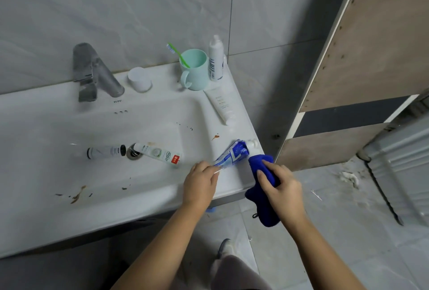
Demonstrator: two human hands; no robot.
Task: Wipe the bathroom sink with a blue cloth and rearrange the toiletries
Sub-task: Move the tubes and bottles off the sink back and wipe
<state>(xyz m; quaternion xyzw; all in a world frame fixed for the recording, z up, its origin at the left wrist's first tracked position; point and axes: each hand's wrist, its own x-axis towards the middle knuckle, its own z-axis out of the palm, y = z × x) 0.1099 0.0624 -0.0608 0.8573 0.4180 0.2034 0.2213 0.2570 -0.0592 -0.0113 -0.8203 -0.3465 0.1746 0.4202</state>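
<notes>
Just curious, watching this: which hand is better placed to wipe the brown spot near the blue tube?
Probably the right hand: it holds the blue cloth close to the brown spot, while the left hand pinches the blue tube by its flat end.

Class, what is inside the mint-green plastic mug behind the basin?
A green toothbrush stands in the mint-green plastic mug, its head leaning out leftward. The mug's bottom is hidden by its wall.
</notes>
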